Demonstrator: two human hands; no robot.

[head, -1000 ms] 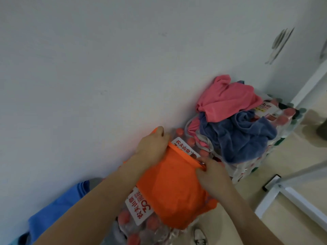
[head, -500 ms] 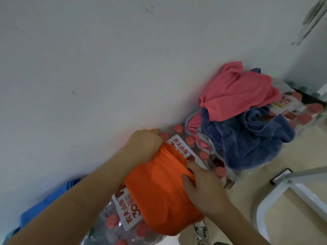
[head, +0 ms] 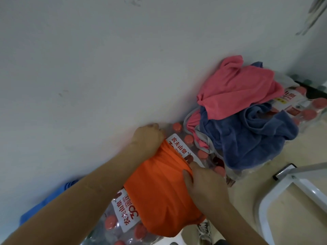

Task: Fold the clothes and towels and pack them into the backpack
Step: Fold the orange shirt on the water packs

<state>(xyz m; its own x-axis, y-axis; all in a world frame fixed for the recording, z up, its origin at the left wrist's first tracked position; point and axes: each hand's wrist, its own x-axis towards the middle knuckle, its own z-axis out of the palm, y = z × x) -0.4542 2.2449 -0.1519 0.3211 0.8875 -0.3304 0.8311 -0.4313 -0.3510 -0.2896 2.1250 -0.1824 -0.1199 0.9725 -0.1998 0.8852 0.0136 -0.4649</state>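
Head view: the orange garment (head: 159,188) lies draped over a shrink-wrapped pack of water bottles (head: 122,214) against the wall (head: 106,68). It looks thin, light and limp, and likely to slide on the plastic, so hems and corners are the places to hold. The right hand (head: 205,184) pinches its far edge. The left hand (head: 146,138), fingers curled, seems to clutch the corner by the wall. The wall closes the left side, and open floor (head: 247,191) lies to the right before a white frame (head: 283,188). A pink cloth (head: 238,91) and a blue towel (head: 251,135) are heaped just beyond.
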